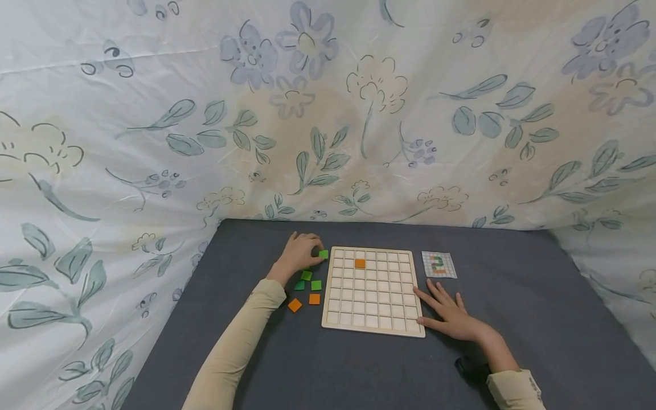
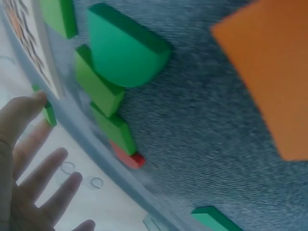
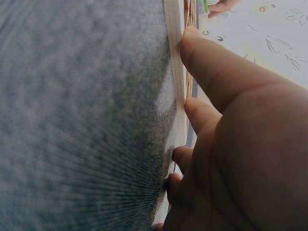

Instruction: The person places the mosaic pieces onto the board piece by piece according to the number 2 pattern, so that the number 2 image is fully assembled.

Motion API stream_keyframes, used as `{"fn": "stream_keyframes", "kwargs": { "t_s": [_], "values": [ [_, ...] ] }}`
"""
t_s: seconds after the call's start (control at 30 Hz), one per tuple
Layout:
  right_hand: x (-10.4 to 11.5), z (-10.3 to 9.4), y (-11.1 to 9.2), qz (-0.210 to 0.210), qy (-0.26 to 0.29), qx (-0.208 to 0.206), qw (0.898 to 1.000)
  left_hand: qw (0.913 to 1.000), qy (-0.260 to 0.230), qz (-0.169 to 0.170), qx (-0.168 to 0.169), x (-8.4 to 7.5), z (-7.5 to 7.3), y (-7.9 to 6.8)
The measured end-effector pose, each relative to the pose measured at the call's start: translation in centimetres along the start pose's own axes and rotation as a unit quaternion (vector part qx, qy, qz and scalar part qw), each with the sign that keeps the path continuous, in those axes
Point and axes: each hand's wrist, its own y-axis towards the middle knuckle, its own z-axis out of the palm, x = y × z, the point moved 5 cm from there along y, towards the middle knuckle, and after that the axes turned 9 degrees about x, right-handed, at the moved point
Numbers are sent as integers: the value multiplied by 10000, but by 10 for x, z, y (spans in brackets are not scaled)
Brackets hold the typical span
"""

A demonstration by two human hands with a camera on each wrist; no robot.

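Observation:
My left hand [image 1: 299,251] pinches a bright green square tile [image 1: 323,254] between thumb and index finger, just off the upper left corner of a wooden grid board [image 1: 372,296]. In the left wrist view the same tile [image 2: 49,114] shows at the fingertips, the other fingers spread apart. One orange tile [image 1: 360,263] lies in a cell near the board's top. My right hand [image 1: 451,316] is spread flat, its thumb and index fingertips touching the board's right edge; in the right wrist view the thumb [image 3: 231,67] presses against that edge.
Left of the board lie green tiles [image 1: 316,285] and orange tiles [image 1: 314,299]. The left wrist view also shows a dark green rounded piece [image 2: 125,50] and a red piece [image 2: 130,158]. A printed pattern card [image 1: 438,265] lies right of the board on the dark cloth.

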Motion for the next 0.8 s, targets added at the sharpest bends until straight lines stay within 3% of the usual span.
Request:
{"fn": "stream_keyframes", "kwargs": {
  "t_s": [0.6,0.8],
  "values": [
    [2,0,0,-194,35,-132,9997,9991,-80,405,65,-26,-8,2],
    [0,0,1,-30,-11,-34,10000,9987,-119,484,36,-32,-8,4]
  ]
}}
